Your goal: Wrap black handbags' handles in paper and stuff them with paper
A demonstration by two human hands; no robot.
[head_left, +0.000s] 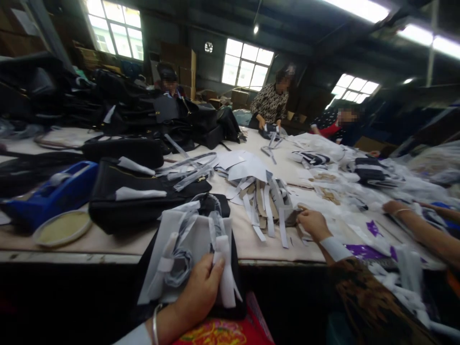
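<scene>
A black bag stands tilted against the table edge, a white sheet on its front. Clear wrap covers its straps, and white padding lies round the strap ends. My left hand is closed on the right-hand padded strap. Over the table, my right hand pinches the end of a white strip at the side of a bundle of white and brown strips; its fingertips are partly hidden. White sheets lie just behind the bundle.
Left on the table are a blue tape dispenser, a round tape roll and another black bag. Black bags are heaped behind. Plastic-wrapped goods cover the right side. A co-worker's arm reaches in; other people work across the table.
</scene>
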